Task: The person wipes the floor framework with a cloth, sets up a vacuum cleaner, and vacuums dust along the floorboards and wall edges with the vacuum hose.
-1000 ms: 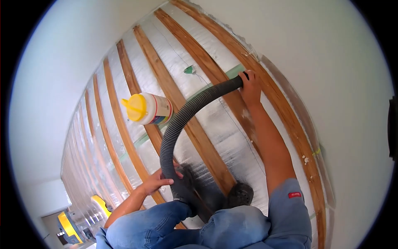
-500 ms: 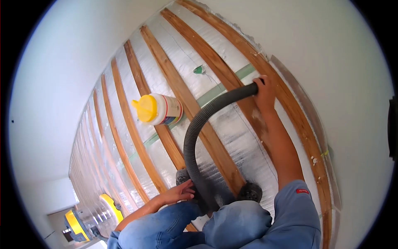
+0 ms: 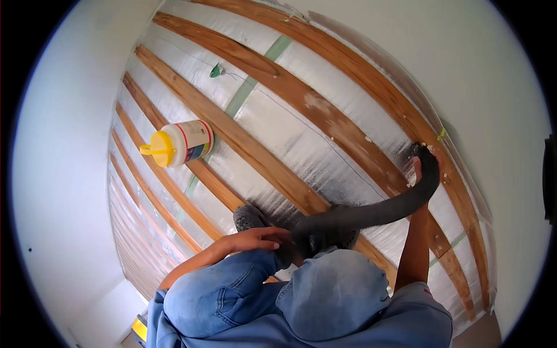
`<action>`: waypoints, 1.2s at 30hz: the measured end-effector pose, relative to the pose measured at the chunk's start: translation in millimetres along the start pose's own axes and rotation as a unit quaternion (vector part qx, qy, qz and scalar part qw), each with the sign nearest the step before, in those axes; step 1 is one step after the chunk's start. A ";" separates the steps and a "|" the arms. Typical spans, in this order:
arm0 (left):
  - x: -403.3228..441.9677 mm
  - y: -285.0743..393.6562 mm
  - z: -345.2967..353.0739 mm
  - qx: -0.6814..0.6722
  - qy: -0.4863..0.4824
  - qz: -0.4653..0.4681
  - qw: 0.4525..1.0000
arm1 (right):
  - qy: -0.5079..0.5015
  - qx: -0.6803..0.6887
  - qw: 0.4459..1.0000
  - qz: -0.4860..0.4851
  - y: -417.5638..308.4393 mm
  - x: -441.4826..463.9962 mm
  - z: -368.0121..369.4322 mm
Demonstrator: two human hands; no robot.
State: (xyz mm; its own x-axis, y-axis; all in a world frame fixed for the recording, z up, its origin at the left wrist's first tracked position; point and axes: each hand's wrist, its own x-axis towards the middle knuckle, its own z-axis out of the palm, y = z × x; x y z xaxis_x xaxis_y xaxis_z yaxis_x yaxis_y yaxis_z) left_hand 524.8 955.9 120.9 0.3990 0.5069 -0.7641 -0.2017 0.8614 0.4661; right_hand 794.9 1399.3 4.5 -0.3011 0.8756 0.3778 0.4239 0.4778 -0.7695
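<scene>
My right hand (image 3: 419,174) is closed around the end of a dark grey corrugated hose (image 3: 377,211), whose tip rests by a wooden strip (image 3: 406,113) near the wall at right. The hose bends back across my shoes toward my knees. My left hand (image 3: 264,238) lies above my left knee beside the hose, fingers extended and not wrapped round it. White crumbs of debris show near the hose tip. A white tub with a yellow lid (image 3: 183,142) stands on the strips to the left.
Silver foil sheeting (image 3: 278,124) lies between several parallel wooden strips, with green tape (image 3: 241,97) across it. A green-edged hole (image 3: 216,71) is in the foil. White walls (image 3: 493,98) rise on both sides. A yellow machine part (image 3: 139,329) shows at bottom left.
My right hand has swung the hose end down and nearer along the right wall. My left hand has come off the hose to rest by my knee. The view has turned.
</scene>
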 end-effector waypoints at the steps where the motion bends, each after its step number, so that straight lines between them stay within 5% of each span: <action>1: 3.6 7.0 0.4 -0.047 -0.031 0.030 0.998 | -0.063 -0.006 0.997 0.047 -10.7 10.8 -2.0; 2: 5.1 9.7 0.3 -0.096 -0.062 0.058 0.992 | -0.128 -0.012 0.987 0.094 -23.1 20.3 -1.1; 4: 9.4 -0.4 -3.3 -0.089 -0.068 0.059 0.992 | -0.182 0.106 0.978 0.002 -34.4 31.1 30.1; 5: 10.6 -6.9 -3.8 -0.082 -0.071 0.064 0.992 | -0.202 0.092 0.974 0.033 -42.9 28.5 47.4; 6: 8.2 -11.6 -2.5 -0.085 -0.070 0.065 0.992 | -0.270 0.084 0.958 -0.044 -37.6 30.2 67.6; 8: 1.7 -18.2 -4.9 -0.090 -0.037 0.086 0.992 | -0.227 0.201 0.953 0.002 -8.4 8.1 139.9; 9: -1.0 -22.3 -7.5 -0.092 -0.032 0.090 0.991 | -0.232 0.345 0.903 0.109 -43.9 19.5 154.6; 10: -4.8 -27.7 -9.5 -0.066 -0.013 0.088 0.994 | -0.264 0.269 0.926 0.014 -66.2 38.0 174.2; 12: -15.1 -39.2 -5.8 -0.057 0.030 0.088 0.994 | -0.271 0.386 0.881 0.023 -103.4 48.6 226.0; 17: -20.0 -93.4 -9.1 0.074 0.150 0.061 0.984 | -0.355 0.202 0.901 -0.147 -183.4 50.3 313.9; 22: -53.3 -79.1 8.2 0.125 0.280 0.008 0.952 | -0.339 0.196 0.878 -0.276 -201.7 -5.1 328.4; 26: -77.6 -55.6 23.1 0.053 0.273 -0.078 0.957 | -0.465 0.383 0.794 -0.080 -199.1 -69.2 299.4; 30: -82.2 -76.5 31.6 0.047 0.309 -0.030 0.949 | -0.474 0.309 0.824 -0.021 -198.8 -84.3 271.7; 36: -101.0 -58.3 35.9 0.153 0.377 -0.083 0.910 | -0.499 0.291 0.815 0.030 -139.9 -109.6 180.9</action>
State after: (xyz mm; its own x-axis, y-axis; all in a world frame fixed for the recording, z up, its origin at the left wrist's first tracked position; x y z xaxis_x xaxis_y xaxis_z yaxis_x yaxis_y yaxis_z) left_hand 528.4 853.4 186.9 -0.3480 0.3483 -0.8704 0.1090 0.9371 0.3315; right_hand 614.0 1223.6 -22.4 -0.9635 0.2623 -0.0538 0.0737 0.0666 -0.9951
